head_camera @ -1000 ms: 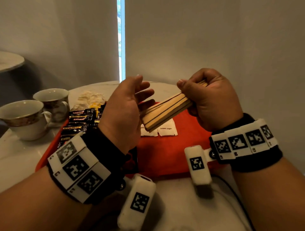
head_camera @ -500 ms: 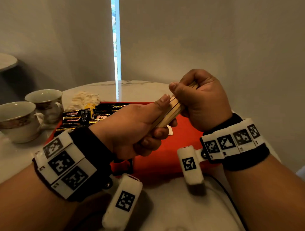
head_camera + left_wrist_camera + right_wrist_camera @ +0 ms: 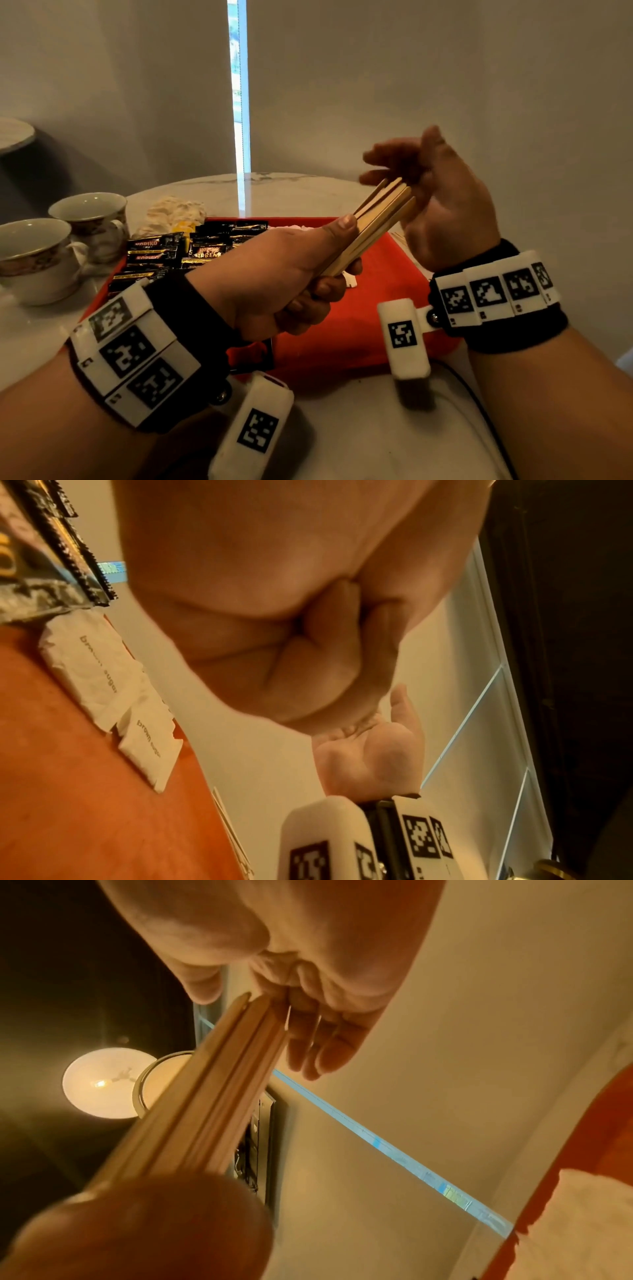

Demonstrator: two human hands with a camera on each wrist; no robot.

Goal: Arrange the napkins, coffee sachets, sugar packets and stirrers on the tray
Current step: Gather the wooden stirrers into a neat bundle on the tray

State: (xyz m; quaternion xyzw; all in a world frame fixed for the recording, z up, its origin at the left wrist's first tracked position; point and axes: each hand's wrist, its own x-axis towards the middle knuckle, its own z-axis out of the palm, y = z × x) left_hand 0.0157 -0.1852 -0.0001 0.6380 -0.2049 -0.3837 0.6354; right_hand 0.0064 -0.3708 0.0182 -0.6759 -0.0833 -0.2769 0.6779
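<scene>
My left hand (image 3: 291, 274) grips the lower end of a bundle of wooden stirrers (image 3: 373, 222) above the red tray (image 3: 342, 325). The bundle (image 3: 212, 1096) slants up to the right. My right hand (image 3: 435, 198) is open beside the bundle's upper end, its fingers straight and spread. Black coffee sachets (image 3: 178, 250) lie on the tray's far left part. Two white brown-sugar packets (image 3: 113, 696) rest on the tray under my left hand. A crumpled pale napkin (image 3: 174, 212) sits on the table beyond the tray's far left corner.
Two patterned cups (image 3: 34, 260) stand on the white marble table (image 3: 359, 428) left of the tray. A black cable (image 3: 479, 401) runs across the table at the near right. The wall is close behind.
My left hand took hold of the stirrers' lower end. My right hand let go of the bundle and opened, fingers spread, staying by the upper end.
</scene>
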